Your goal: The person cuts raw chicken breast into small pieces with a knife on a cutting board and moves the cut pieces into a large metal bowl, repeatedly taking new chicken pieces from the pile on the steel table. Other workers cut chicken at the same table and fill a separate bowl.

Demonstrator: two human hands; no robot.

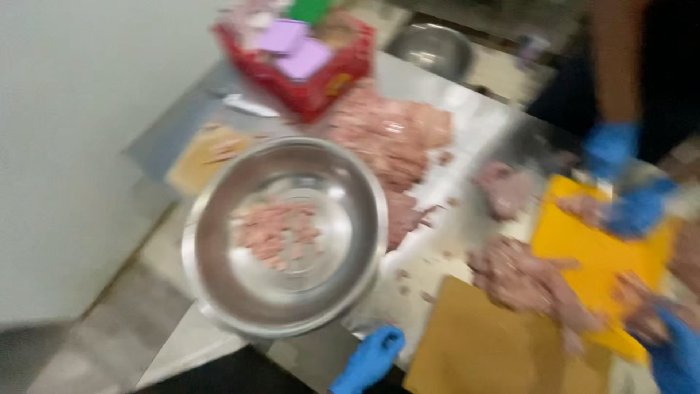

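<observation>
The picture is blurred by motion. My left hand [368, 361], in a blue glove, rests on the near edge of the steel table [467, 124], just below a large steel bowl [219, 284] that holds small pieces of pink raw meat [277, 232]. It holds nothing that I can see. My right hand [674, 350], also in a blue glove, is at the bottom right corner, beside pieces of meat [529, 281] lying across a yellow cutting board [605, 255] and a brown board [481, 346]. Its grip is too blurred to read.
A big heap of raw meat [390, 135] lies behind the bowl. A red basket [310, 91] with purple packets stands at the back, next to a second steel bowl [430, 47]. Another person's blue-gloved hands [620, 175] work at the right. A pale wall [73, 146] is on the left.
</observation>
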